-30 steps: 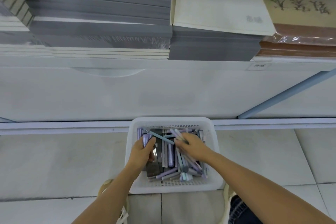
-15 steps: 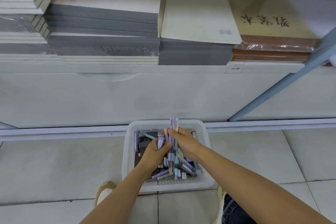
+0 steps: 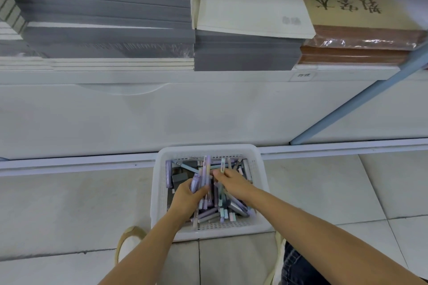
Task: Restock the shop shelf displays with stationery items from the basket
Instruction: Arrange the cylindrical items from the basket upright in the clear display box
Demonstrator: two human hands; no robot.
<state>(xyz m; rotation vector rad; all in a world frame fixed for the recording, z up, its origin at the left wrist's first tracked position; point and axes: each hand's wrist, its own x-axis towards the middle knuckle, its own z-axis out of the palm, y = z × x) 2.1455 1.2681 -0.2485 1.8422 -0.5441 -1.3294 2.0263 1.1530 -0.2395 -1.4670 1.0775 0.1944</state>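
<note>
Pens [image 3: 206, 170] gripped in both hands [image 3: 186, 195] [image 3: 232, 183], over basket [image 3: 208, 149]

Grey-edged stacks of pads [image 3: 104, 14] fill the upper left; a cream pad [image 3: 250, 0] tops the next grey stack; to its right a film-wrapped brown stack [image 3: 361, 39] has a tan cover with brush characters; a small label [image 3: 303, 75] sits just below; a blue-grey bar [image 3: 347, 109] slants downward; a tan strap loop [image 3: 129, 233] shows against pale floor tiles [image 3: 69, 203].
</note>
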